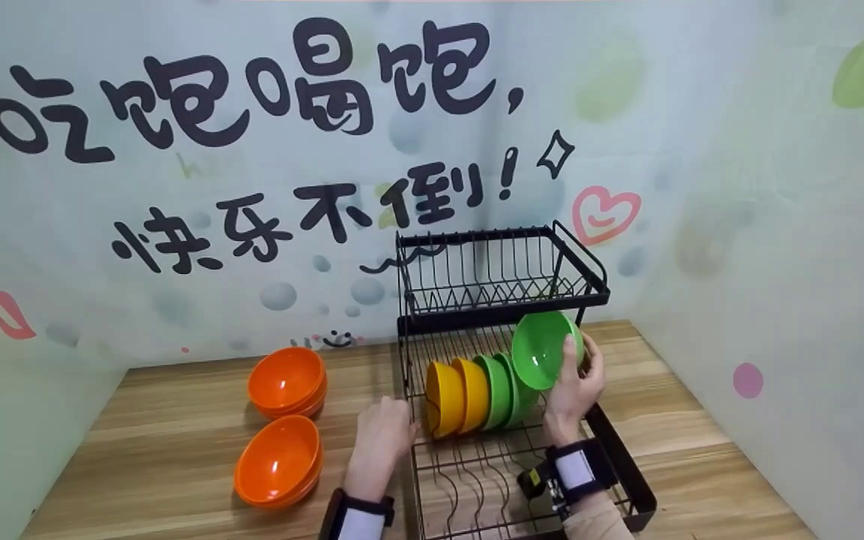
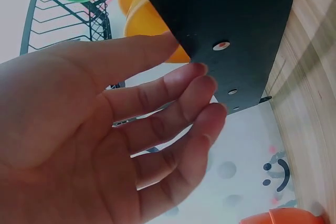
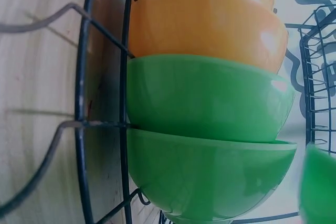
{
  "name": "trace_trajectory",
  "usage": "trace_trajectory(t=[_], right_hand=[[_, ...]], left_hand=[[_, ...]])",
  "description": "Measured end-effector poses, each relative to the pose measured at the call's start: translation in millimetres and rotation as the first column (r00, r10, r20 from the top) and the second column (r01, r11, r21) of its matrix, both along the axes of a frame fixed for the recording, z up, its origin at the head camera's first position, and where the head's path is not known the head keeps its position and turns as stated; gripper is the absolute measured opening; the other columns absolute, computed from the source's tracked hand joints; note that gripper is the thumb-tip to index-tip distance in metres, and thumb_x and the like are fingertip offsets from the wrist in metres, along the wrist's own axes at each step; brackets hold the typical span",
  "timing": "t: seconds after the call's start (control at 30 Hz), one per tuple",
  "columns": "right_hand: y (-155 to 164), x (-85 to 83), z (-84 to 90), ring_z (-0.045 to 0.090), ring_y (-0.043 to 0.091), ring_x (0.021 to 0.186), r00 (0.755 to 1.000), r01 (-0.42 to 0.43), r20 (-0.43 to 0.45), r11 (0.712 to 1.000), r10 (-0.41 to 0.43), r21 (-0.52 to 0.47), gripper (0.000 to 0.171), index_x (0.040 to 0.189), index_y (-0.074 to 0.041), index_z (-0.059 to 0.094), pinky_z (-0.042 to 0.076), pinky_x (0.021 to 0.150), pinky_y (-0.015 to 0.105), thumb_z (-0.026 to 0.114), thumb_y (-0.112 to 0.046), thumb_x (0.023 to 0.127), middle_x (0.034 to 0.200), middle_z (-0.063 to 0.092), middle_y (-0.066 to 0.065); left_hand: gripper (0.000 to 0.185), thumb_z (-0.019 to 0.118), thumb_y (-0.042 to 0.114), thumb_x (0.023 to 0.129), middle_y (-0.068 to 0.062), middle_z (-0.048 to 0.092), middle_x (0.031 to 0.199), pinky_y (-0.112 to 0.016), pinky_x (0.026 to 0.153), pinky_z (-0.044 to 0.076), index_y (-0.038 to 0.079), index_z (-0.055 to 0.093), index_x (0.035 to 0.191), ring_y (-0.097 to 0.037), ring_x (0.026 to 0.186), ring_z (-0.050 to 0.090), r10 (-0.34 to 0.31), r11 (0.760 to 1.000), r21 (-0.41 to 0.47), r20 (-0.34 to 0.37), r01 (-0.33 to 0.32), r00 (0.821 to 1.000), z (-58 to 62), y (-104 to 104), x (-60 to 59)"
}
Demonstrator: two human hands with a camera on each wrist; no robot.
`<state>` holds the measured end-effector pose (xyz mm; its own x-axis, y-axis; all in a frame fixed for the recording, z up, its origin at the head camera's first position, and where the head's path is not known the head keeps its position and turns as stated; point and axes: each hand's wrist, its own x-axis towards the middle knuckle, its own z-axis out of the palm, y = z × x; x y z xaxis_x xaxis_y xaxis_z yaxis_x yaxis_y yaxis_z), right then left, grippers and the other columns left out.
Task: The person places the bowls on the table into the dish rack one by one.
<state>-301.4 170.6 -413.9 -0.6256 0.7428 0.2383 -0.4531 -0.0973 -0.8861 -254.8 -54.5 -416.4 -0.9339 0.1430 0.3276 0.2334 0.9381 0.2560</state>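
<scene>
Nearest, the left hand (image 1: 385, 435) sits at the left edge of the black dish rack (image 1: 631, 480), fingers (image 2: 202, 85) straight and loosely spread, holding nothing; fingertips are at the rack's dark side panel, contact can't be confirmed. The right hand (image 1: 574, 386) is over the rack's lower tier, fingers and thumb wrapped on the rim of a green bowl (image 1: 544, 349). That bowl is lifted and tilted, its hollow facing the camera, just beside the row already racked. The row stands on edge in the lower tier: two yellow bowls (image 1: 456, 396) on the left, then two green bowls (image 3: 210, 140) nested against them. The rack's upper tier (image 1: 492, 274) is above and behind.

Left of the rack, on the wooden table (image 1: 169, 435), one orange bowl (image 1: 278, 459) lies near the front; a stack of orange bowls (image 1: 287, 381) sits further back. Behind it all is a pale wall (image 1: 139, 285) with black lettering.
</scene>
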Motion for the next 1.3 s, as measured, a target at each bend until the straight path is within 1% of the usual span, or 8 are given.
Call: trace_trajectory(t=[0.1, 0.23, 0.47, 0.53, 0.73, 0.93, 1.1, 1.3], right_hand=[[0.2, -0.4, 0.6, 0.053, 0.009, 0.094, 0.999, 0.043, 0.032, 0.999, -0.044, 0.015, 0.044, 0.124, -0.002, 0.056, 0.048, 0.078, 0.018, 0.064, -0.024, 0.087, 0.113, 0.054, 0.004], [0.9, -0.6, 1.3, 0.049, 0.011, 0.099, 0.995, 0.068, 0.073, 0.997, -0.07, 0.034, 0.046, 0.125, -0.003, 0.055, 0.045, 0.084, 0.021, 0.068, -0.024, 0.085, 0.117, 0.047, 0.005], [3.4, -1.3, 0.6, 0.049, 0.022, 0.112, 0.992, 0.058, 0.107, 0.997, -0.063, 0.048, 0.053, 0.128, -0.005, 0.054, 0.046, 0.098, 0.037, 0.073, -0.023, 0.082, 0.127, 0.044, 0.012], [4.2, -0.8, 0.0, 0.048, 0.025, 0.114, 0.991, 0.049, 0.122, 0.997, -0.057, 0.063, 0.055, 0.128, -0.006, 0.054, 0.045, 0.1, 0.041, 0.075, -0.022, 0.08, 0.129, 0.044, 0.014], [5.6, -0.5, -3.0, 0.046, 0.029, 0.114, 0.98, 0.029, 0.191, 0.988, -0.057, 0.149, 0.06, 0.129, -0.006, 0.055, 0.046, 0.097, 0.044, 0.079, -0.018, 0.075, 0.127, 0.043, 0.016], [5.4, -2.0, -5.7, 0.046, 0.035, 0.113, 0.962, 0.036, 0.253, 0.967, -0.101, 0.25, 0.059, 0.126, -0.001, 0.056, 0.039, 0.102, 0.045, 0.08, -0.013, 0.073, 0.126, 0.044, 0.022], [5.2, -2.1, -6.8, 0.045, 0.036, 0.115, 0.941, -0.008, 0.326, 0.96, -0.087, 0.279, 0.057, 0.125, -0.002, 0.056, 0.033, 0.104, 0.046, 0.079, -0.014, 0.074, 0.127, 0.044, 0.022], [5.8, -2.1, -6.9, 0.042, 0.037, 0.121, 0.911, -0.103, 0.412, 0.964, -0.007, 0.245, 0.059, 0.128, -0.003, 0.054, 0.03, 0.108, 0.047, 0.078, -0.014, 0.075, 0.132, 0.041, 0.023]], left_hand=[[0.02, 0.076, 0.015, 0.076, -0.014, 0.066, 0.073, -0.039, 0.053, 0.051, 0.001, 0.064, 0.068, -0.029, 0.061, 0.063, -0.003, 1.0, 0.002, 0.025, 0.003, 1.0, -0.1, 0.0, 0.6], [0.02, 0.075, 0.015, 0.076, -0.014, 0.066, 0.073, -0.039, 0.053, 0.051, 0.002, 0.063, 0.067, -0.029, 0.061, 0.063, -0.005, 1.0, -0.005, 0.034, 0.005, 0.999, -0.7, 0.0, 0.2], [0.02, 0.075, 0.015, 0.076, -0.015, 0.066, 0.074, -0.04, 0.054, 0.051, 0.001, 0.064, 0.068, -0.03, 0.062, 0.064, -0.007, 1.0, -0.009, 0.037, 0.008, 0.999, -0.5, 0.3, 0.5], [0.019, 0.075, 0.015, 0.076, -0.015, 0.066, 0.075, -0.04, 0.055, 0.052, 0.001, 0.064, 0.069, -0.03, 0.063, 0.064, -0.008, 1.0, -0.005, 0.043, 0.008, 0.999, -0.6, 0.3, 0.8], [0.016, 0.075, 0.012, 0.075, -0.015, 0.067, 0.074, -0.042, 0.055, 0.051, 0.001, 0.065, 0.067, -0.031, 0.064, 0.065, -0.011, 1.0, 0.004, 0.043, 0.011, 0.999, -0.3, 0.4, 1.4], [0.015, 0.074, 0.012, 0.076, -0.015, 0.067, 0.074, -0.042, 0.055, 0.051, 0.001, 0.067, 0.07, -0.032, 0.065, 0.065, -0.007, 1.0, -0.009, 0.048, 0.008, 0.999, -0.4, 0.8, 1.0], [0.015, 0.074, 0.012, 0.076, -0.016, 0.067, 0.075, -0.043, 0.055, 0.051, 0.0, 0.067, 0.072, -0.033, 0.065, 0.065, -0.004, 1.0, -0.01, 0.053, 0.005, 0.999, -0.8, 1.0, 0.8], [0.015, 0.074, 0.013, 0.076, -0.017, 0.067, 0.076, -0.043, 0.055, 0.051, -0.001, 0.068, 0.073, -0.034, 0.065, 0.065, -0.001, 1.0, -0.008, 0.046, 0.002, 0.999, -1.3, 0.4, 0.1]])
